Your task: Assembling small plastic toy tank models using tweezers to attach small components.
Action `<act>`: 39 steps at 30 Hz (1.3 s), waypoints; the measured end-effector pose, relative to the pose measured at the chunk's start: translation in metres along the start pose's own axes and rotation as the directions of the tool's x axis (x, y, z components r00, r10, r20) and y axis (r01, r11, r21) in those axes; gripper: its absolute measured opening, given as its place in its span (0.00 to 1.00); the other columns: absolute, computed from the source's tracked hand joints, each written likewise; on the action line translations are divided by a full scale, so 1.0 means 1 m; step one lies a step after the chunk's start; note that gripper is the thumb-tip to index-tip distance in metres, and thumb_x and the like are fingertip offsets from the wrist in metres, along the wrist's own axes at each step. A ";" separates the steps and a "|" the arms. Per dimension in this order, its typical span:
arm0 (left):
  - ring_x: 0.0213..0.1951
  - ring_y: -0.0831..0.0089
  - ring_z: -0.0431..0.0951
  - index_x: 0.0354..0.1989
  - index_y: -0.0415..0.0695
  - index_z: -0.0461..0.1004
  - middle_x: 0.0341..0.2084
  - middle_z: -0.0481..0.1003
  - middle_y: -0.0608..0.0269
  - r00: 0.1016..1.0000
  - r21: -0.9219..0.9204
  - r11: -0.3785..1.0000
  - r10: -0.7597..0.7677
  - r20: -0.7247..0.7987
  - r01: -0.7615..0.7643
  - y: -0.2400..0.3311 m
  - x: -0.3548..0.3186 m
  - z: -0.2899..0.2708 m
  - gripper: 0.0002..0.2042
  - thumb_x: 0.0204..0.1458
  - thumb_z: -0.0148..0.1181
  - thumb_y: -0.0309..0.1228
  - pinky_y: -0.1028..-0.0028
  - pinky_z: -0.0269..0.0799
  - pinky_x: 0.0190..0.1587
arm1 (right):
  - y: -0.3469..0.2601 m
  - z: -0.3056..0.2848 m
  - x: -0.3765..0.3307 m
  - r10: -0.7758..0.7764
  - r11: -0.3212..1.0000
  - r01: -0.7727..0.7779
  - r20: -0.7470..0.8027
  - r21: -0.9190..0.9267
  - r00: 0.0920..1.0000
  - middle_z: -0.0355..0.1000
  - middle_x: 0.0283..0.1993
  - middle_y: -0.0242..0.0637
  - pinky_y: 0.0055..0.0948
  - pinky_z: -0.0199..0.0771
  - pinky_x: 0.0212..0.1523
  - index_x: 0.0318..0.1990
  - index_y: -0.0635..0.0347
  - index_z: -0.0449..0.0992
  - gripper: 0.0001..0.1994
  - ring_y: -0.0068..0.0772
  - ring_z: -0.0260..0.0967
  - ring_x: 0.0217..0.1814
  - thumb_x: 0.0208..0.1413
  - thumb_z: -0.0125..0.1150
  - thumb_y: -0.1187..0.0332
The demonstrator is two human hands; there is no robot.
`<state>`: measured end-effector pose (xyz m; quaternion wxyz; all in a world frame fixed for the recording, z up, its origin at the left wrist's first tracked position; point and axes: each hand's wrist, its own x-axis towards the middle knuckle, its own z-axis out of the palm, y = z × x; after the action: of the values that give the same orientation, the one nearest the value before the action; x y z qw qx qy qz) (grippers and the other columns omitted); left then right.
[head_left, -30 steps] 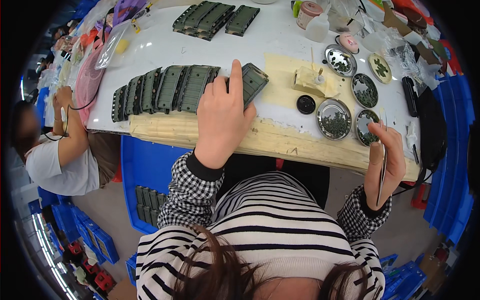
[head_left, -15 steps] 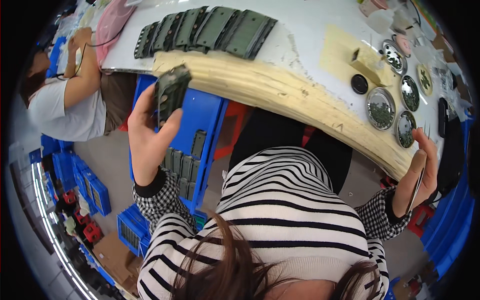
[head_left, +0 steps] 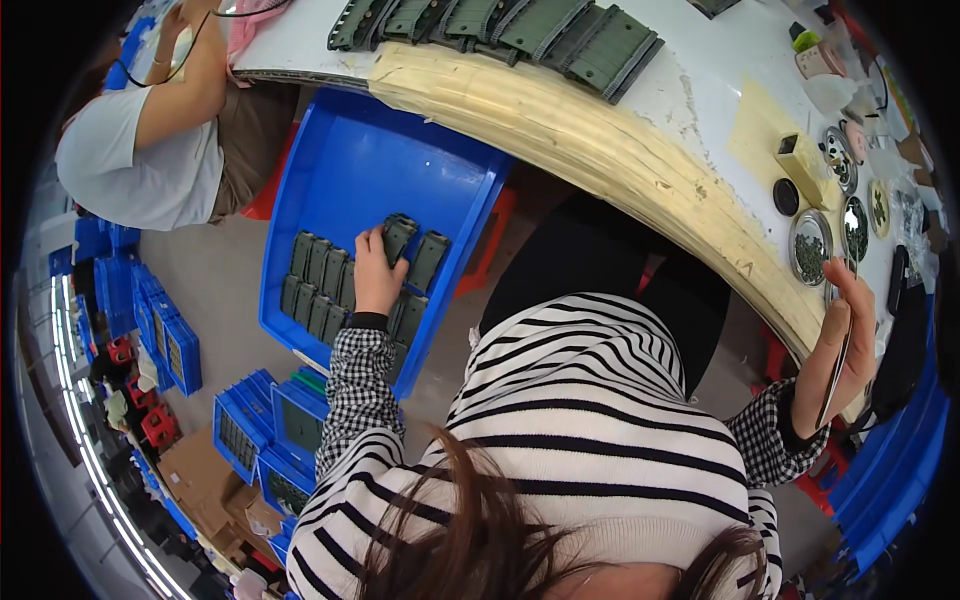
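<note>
The person's own striped top and dark hair hide the lower middle of the view, covering both elbows. The left hand [head_left: 375,275] reaches into the large blue plastic bin [head_left: 345,150] below the table edge, fingers curled around a dark green ribbed rectangular part [head_left: 398,237], which lies at the near end of the bin beside 2 rows of matching parts [head_left: 318,280]. The right hand [head_left: 845,335], right of the bin by the table's worn yellowed edge [head_left: 560,120], pinches a thin metal tool [head_left: 838,365]; its tip is hard to make out. Farther off, more green parts [head_left: 520,30] line the white tabletop.
</note>
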<state>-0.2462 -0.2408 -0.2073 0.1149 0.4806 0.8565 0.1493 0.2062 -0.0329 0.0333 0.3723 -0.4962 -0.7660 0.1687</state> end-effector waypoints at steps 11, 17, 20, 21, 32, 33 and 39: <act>0.48 0.49 0.72 0.56 0.32 0.68 0.47 0.68 0.46 0.992 -0.113 0.991 -0.086 -0.091 0.076 -0.020 0.037 -0.027 0.28 0.43 0.65 0.28 0.59 0.70 0.50 | -0.008 0.008 0.002 -0.031 0.999 0.032 0.040 -0.013 0.999 0.76 0.46 0.44 0.32 0.62 0.59 0.48 0.69 0.77 0.12 0.36 0.70 0.52 0.62 0.52 0.72; 0.47 0.48 0.72 0.56 0.34 0.68 0.44 0.70 0.45 0.996 -0.056 0.998 0.010 0.090 -0.005 -0.044 0.042 -0.014 0.29 0.42 0.66 0.30 0.59 0.70 0.50 | -0.004 0.002 0.000 -0.007 1.000 0.008 0.056 -0.029 0.998 0.75 0.46 0.44 0.32 0.61 0.59 0.47 0.70 0.77 0.12 0.36 0.69 0.52 0.62 0.53 0.71; 0.48 0.48 0.73 0.56 0.34 0.69 0.44 0.71 0.45 0.994 -0.092 0.996 0.024 0.105 -0.014 -0.029 0.038 -0.012 0.30 0.41 0.66 0.31 0.59 0.70 0.51 | -0.004 0.006 -0.001 0.037 0.999 -0.036 0.072 -0.010 0.997 0.75 0.45 0.44 0.32 0.61 0.59 0.47 0.70 0.77 0.13 0.36 0.69 0.52 0.62 0.53 0.69; 0.48 0.48 0.73 0.56 0.34 0.69 0.45 0.71 0.44 0.993 -0.095 0.995 0.054 0.109 -0.044 -0.023 0.039 -0.010 0.30 0.41 0.66 0.31 0.59 0.70 0.52 | -0.004 0.005 -0.001 0.056 0.998 -0.056 0.077 -0.011 0.995 0.75 0.45 0.44 0.32 0.61 0.59 0.47 0.70 0.77 0.13 0.36 0.69 0.52 0.62 0.53 0.69; 0.47 0.51 0.74 0.58 0.33 0.68 0.44 0.72 0.46 0.994 0.044 0.993 -0.105 -0.006 0.105 -0.058 0.052 -0.025 0.32 0.45 0.71 0.36 0.61 0.71 0.51 | -0.003 0.007 0.000 0.027 1.000 -0.027 0.093 -0.006 0.995 0.75 0.45 0.45 0.33 0.61 0.59 0.46 0.70 0.77 0.13 0.37 0.68 0.51 0.61 0.55 0.69; 0.47 0.51 0.74 0.58 0.33 0.68 0.44 0.73 0.46 0.994 0.015 0.994 -0.106 -0.005 0.106 -0.056 0.054 -0.021 0.31 0.47 0.70 0.36 0.61 0.71 0.50 | -0.003 0.006 0.000 0.032 0.999 -0.031 0.091 -0.005 0.995 0.75 0.45 0.45 0.33 0.61 0.59 0.46 0.70 0.77 0.12 0.38 0.68 0.51 0.61 0.55 0.69; 0.48 0.51 0.76 0.56 0.33 0.70 0.44 0.75 0.45 0.988 -0.152 0.982 -0.124 -0.091 0.109 -0.044 0.058 -0.024 0.23 0.59 0.60 0.37 0.62 0.70 0.53 | -0.002 0.003 0.004 -0.008 1.000 0.008 0.081 0.005 0.997 0.75 0.44 0.45 0.34 0.61 0.59 0.46 0.70 0.77 0.11 0.39 0.69 0.51 0.60 0.56 0.71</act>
<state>-0.3188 -0.2159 -0.2040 0.1154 0.4120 0.8745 0.2285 0.2016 -0.0298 0.0343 0.3425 -0.4850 -0.7821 0.1889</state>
